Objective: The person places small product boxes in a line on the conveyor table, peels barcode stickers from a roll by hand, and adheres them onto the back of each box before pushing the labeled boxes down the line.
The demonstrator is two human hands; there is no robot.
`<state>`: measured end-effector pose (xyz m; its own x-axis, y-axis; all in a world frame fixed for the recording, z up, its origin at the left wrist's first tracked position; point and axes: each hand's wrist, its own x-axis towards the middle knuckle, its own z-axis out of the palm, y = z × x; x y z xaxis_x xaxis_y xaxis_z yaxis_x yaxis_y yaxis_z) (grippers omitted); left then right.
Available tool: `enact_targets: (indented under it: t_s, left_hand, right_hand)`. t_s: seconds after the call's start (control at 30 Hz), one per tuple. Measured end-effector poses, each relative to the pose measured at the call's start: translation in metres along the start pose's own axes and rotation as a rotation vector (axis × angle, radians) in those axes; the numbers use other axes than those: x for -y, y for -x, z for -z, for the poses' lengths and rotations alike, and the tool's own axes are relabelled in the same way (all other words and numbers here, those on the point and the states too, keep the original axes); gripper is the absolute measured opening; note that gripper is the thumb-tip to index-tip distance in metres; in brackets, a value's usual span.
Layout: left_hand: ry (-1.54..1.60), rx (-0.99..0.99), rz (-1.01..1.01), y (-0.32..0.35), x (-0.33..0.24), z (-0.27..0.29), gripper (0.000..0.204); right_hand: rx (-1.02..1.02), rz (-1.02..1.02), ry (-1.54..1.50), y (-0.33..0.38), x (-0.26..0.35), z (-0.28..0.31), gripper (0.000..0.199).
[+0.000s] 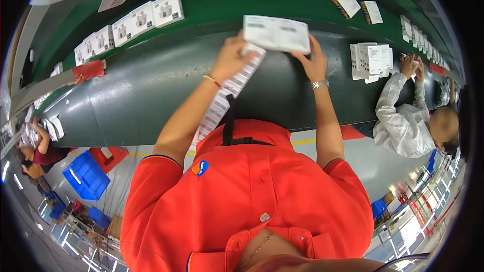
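Two white cartons (276, 43) stand or lie side by side on the dark green bench, their printed label patches facing up. My right hand (314, 63) grips the right end of this pair, thumb at the near edge and fingers along the side. At the pair's left end, my left hand (233, 60) is closed on a long strip of white labels (218, 107). The strip runs down past my left forearm toward my lap. Its top end lies close to the cartons' near left corner; whether it touches them I cannot tell.
Several white boxes with earbud pictures (141, 18) line the green ledge at the left. Stacked white boxes (374, 60) stand on the bench at the right, near a co-worker in a pale smock (403, 121). Two small boxes (346, 2) lie farther back. A blue crate (86, 175) sits lower left.
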<state>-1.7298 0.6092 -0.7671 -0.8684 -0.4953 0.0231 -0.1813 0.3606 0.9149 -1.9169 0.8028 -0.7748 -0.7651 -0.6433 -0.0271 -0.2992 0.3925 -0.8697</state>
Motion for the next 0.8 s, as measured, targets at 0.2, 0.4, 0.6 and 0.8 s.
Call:
enact_targets:
  t_s: [0.2,0.4,0.6,0.8]
  left_hand:
    - [-0.087,-0.04,0.316,-0.072,0.013,0.107,0.027]
    - [-0.415,-0.07,0.376,-0.101,0.062,0.149,0.035]
    - [-0.31,-0.157,0.146,-0.06,0.019,0.092,0.031]
    - [-0.252,0.231,0.355,-0.014,0.03,0.048,0.019]
  right_hand:
    - [0.054,-0.033,0.508,-0.123,0.07,-0.083,0.071]
    - [0.329,-0.008,0.36,-0.159,0.064,-0.153,0.055]
    - [-0.403,0.245,1.04,-0.221,-0.047,0.039,0.089]
    - [0.291,-0.101,1.008,-0.237,-0.079,0.112,0.108]
